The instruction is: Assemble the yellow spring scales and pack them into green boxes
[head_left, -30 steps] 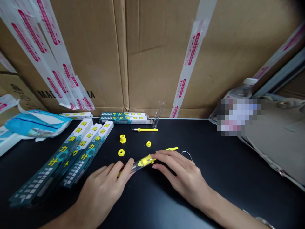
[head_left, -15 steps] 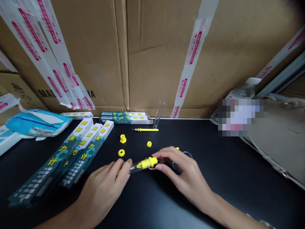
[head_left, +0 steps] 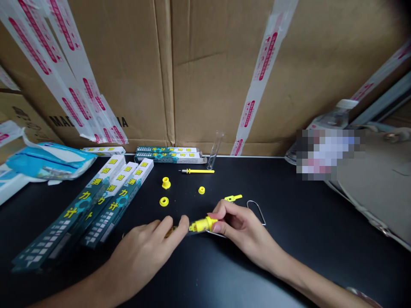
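A spring scale [head_left: 201, 226] with a clear tube and yellow end fitting lies across the middle, held in both hands. My left hand [head_left: 147, 244] is closed round its tube, hiding much of it. My right hand [head_left: 239, 222] pinches the yellow end cap between thumb and fingers. Beyond the right hand lie a small yellow part [head_left: 233, 198] and a bent wire hook [head_left: 257, 209]. Farther back on the black table are a yellow flanged cap [head_left: 166, 183], a yellow ring [head_left: 164, 201], a smaller yellow collar [head_left: 201, 190] and a yellow rod with a metal tip [head_left: 199, 171].
Several printed spring scale boxes [head_left: 118, 201] lie at the left, with more [head_left: 170, 155] along the back. A clear tube [head_left: 215, 152] leans by the cardboard [head_left: 205, 85]. A blue packet [head_left: 51, 160] sits far left; a bottle [head_left: 334, 117] and bag [head_left: 379, 179] are at right.
My right hand has closed more tightly over the yellow end cap. Both hands and the spring scale have shifted slightly right, and the small yellow part and wire hook show more fully.
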{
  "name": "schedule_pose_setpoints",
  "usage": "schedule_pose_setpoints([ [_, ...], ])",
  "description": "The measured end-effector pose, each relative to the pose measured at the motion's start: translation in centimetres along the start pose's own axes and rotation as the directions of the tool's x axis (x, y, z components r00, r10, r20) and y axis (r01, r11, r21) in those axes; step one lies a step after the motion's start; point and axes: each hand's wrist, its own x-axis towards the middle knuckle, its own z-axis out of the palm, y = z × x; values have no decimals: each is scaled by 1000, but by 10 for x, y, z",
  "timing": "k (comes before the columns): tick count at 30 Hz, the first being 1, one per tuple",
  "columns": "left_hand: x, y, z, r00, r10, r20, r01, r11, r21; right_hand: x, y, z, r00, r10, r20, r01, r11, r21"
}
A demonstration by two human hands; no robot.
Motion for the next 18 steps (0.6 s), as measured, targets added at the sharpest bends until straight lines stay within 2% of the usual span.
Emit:
schedule_pose_setpoints([
  [6,-3,-2,9,997,-64,-44,63,998,-20,5,2,-4,999,-43,7,43,995,-88],
  [13,-1,-5,8,990,-112,-88,111,994,-17,6,-4,-6,999,-39,24,40,999,-36],
  [18,-2,-4,7,990,-118,-78,116,993,-32,6,-3,-6,1000,13,16,-12,999,-47],
])
